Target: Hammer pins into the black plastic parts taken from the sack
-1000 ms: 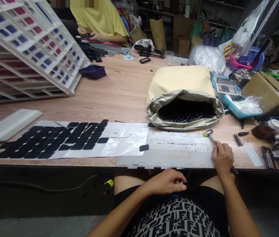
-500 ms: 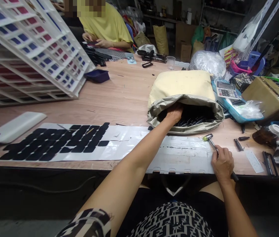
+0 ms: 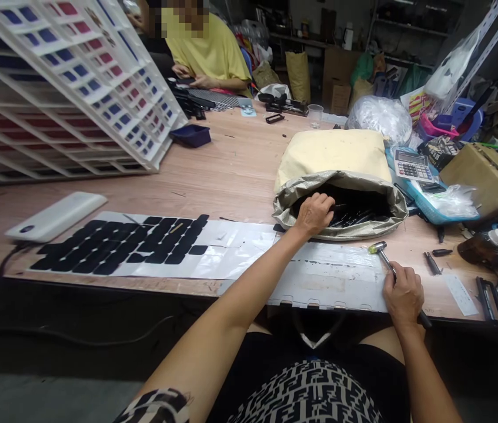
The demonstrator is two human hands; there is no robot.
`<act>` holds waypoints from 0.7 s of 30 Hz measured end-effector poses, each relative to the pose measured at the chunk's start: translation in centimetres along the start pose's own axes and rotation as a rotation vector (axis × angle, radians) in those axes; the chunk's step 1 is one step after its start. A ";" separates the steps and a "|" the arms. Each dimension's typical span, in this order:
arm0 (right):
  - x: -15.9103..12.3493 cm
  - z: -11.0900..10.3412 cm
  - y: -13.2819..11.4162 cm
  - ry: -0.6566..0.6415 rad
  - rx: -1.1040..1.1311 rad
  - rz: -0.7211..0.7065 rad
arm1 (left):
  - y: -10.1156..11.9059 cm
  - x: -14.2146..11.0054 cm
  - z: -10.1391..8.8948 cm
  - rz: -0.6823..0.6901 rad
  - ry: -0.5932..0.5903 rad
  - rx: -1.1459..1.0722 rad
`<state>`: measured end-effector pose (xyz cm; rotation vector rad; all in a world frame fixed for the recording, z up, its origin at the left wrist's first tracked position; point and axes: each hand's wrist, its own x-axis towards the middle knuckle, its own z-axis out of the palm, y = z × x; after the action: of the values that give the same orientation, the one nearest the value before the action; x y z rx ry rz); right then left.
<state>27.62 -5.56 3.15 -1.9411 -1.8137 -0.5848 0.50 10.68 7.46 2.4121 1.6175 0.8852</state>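
Observation:
My left hand (image 3: 316, 212) is at the mouth of a cream sack (image 3: 332, 154) with a folded-back grey rim. Its fingers are curled closed, and whatever they may hold is hidden. Inside the sack lie many thin black pieces (image 3: 357, 215). My right hand (image 3: 403, 294) grips the handle of a small hammer (image 3: 380, 249), whose head with a yellowish face rests over the table's front right. Beneath both arms lies a whitish board (image 3: 332, 288). To the left, rows of black rounded pieces (image 3: 112, 244) cover a white sheet (image 3: 226, 238).
A white grid basket (image 3: 160, 150) leans at the left, beside a small dark blue tray (image 3: 192, 136). A white power-bank-like box (image 3: 57, 216) sits nearer. Right of the sack are a calculator (image 3: 411, 167), a cardboard box (image 3: 487, 176) and a jar (image 3: 480, 249). Across the table sits a person in yellow (image 3: 213, 50).
My left hand has drawn back from deep in the sack to its rim. The view has shifted slightly left; my right hand keeps its hold on the hammer.

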 end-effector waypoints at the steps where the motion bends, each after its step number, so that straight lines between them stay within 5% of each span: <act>1: 0.0 0.1 0.0 -0.004 -0.002 0.004 | 0.4 -1.1 -0.5 0.028 0.018 -0.047; 5: -0.2 0.2 0.1 -0.031 0.011 0.020 | 1.5 -6.5 -1.8 0.081 -0.097 -0.350; 10: -0.1 0.1 0.1 -0.046 0.023 0.026 | 0.9 -11.3 -0.8 0.000 -0.252 -0.467; 21: -0.3 -1.7 -1.3 0.009 0.310 0.076 | 0.0 -11.8 0.4 -0.086 -0.236 -0.565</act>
<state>26.26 -6.73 4.42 -1.7842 -1.7009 -0.2677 -2.41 0.44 2.35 1.9535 1.1768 0.8595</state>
